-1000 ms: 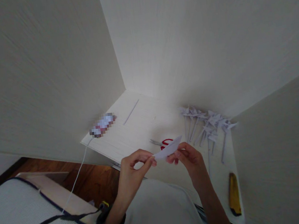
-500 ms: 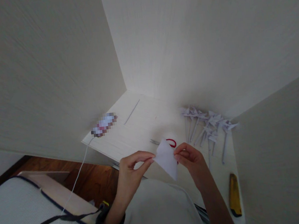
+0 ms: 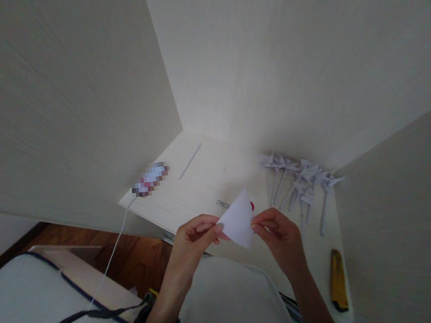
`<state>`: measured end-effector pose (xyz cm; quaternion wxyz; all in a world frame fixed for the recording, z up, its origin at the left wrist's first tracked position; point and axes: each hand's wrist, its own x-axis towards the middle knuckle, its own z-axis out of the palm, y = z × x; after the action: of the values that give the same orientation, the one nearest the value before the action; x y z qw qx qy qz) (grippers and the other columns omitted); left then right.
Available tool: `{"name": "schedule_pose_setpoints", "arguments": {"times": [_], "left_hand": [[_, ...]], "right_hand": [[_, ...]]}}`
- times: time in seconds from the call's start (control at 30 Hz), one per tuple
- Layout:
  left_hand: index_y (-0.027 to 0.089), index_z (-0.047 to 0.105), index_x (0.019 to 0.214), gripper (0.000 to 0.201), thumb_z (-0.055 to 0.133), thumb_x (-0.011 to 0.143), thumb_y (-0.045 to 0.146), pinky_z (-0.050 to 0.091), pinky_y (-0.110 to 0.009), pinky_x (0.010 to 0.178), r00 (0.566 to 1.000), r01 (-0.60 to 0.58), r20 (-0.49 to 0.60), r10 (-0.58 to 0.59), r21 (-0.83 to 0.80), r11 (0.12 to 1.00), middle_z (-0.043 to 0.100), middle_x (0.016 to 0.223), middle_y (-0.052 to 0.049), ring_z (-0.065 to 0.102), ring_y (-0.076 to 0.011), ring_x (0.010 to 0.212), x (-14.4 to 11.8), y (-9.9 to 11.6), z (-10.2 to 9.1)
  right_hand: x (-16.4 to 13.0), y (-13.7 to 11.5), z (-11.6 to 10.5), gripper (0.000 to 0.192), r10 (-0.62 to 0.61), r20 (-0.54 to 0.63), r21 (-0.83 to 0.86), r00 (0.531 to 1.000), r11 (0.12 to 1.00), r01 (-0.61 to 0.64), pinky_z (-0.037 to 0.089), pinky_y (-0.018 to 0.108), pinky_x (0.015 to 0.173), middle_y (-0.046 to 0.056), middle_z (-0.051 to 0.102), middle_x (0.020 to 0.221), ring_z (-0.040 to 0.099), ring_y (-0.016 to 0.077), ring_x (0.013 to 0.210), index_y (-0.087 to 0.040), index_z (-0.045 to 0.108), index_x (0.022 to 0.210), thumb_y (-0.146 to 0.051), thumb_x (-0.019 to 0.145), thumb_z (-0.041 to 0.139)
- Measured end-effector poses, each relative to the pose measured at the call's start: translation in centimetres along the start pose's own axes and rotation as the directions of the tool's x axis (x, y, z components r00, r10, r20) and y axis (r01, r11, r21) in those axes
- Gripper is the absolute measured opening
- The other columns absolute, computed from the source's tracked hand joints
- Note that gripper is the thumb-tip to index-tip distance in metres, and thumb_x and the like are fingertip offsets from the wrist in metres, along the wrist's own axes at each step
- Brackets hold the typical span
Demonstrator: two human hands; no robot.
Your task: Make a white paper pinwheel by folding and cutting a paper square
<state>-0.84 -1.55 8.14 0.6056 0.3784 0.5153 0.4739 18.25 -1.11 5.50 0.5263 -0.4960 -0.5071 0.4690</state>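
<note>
A small sheet of white paper [image 3: 239, 222], looking roughly triangular, is held up between my two hands above the near part of the desk. My left hand [image 3: 197, 241] pinches its left corner between thumb and fingers. On the other side, my right hand [image 3: 279, 234] pinches the paper's right edge. Just behind the paper lies a pair of scissors [image 3: 223, 204]; their blade tips and a bit of red handle show, the rest is covered.
Several white paper pinwheels [image 3: 304, 172] on sticks lie at the desk's back right. A yellow utility knife [image 3: 337, 281] rests near the right edge. A thin stick [image 3: 190, 160] and a blurred-out device [image 3: 149, 180] with a white cable [image 3: 113, 250] are at left.
The paper has been turned in my hands, its top corner now pointing up and covering more of the red scissor handle. My left fingers have curled further behind its left corner.
</note>
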Motion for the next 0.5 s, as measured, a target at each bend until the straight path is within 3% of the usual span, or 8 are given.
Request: {"name": "schedule_pose_setpoints", "arguments": {"times": [0.1, 0.23, 0.4, 0.5], "left_hand": [[0.017, 0.071, 0.065, 0.012, 0.074, 0.073, 0.026, 0.047, -0.021, 0.056, 0.999, -0.044, -0.02, 0.045, 0.071, 0.997, 0.072, 0.059, -0.001, 0.063, -0.0126, 0.055, 0.0, 0.0, 0.0], [0.017, 0.072, 0.065, 0.012, 0.071, 0.075, 0.024, 0.05, -0.022, 0.06, 0.989, -0.137, -0.025, 0.145, 0.204, 0.969, 0.074, 0.063, -0.001, 0.066, -0.0144, 0.06, -0.3, -0.1, 0.1], [0.018, 0.074, 0.067, 0.014, 0.069, 0.079, 0.024, 0.052, -0.022, 0.065, 0.963, -0.231, -0.038, 0.265, 0.386, 0.893, 0.075, 0.067, -0.002, 0.068, -0.0159, 0.065, -0.8, -0.2, 0.4], [0.018, 0.074, 0.068, 0.016, 0.068, 0.08, 0.026, 0.052, -0.022, 0.064, 0.95, -0.233, -0.079, 0.301, 0.463, 0.855, 0.075, 0.066, -0.001, 0.068, -0.0159, 0.065, -1.1, -0.1, 0.5]], "right_hand": [[0.0, 0.1, 0.1, 0.008, -0.014, -0.008, -0.005, 1.0, 1.0, 0.014, 0.056, 0.025, 0.068, 0.0, 0.072, 0.076, 0.071, 0.0162, 0.071, -0.023, 0.066, 0.078, -0.019, 0.074, 0.072], [0.4, 0.2, 0.3, 0.019, 0.073, 0.011, 0.047, 0.997, 0.996, -0.073, 0.054, 0.026, 0.063, 0.0, 0.072, 0.077, 0.07, 0.0163, 0.066, -0.024, 0.061, 0.088, -0.024, 0.073, 0.072], [0.5, 0.4, 0.5, 0.02, 0.102, -0.026, 0.026, 0.994, 0.994, -0.101, 0.05, 0.024, 0.058, -0.002, 0.065, 0.063, 0.066, 0.0161, 0.061, -0.022, 0.054, 0.066, -0.027, 0.072, 0.072], [0.3, 0.3, 0.7, 0.022, 0.081, -0.072, 0.004, 0.994, 0.997, -0.081, 0.048, 0.023, 0.059, -0.004, 0.061, 0.061, 0.063, 0.0138, 0.059, -0.022, 0.052, 0.063, -0.025, 0.072, 0.073]]}}
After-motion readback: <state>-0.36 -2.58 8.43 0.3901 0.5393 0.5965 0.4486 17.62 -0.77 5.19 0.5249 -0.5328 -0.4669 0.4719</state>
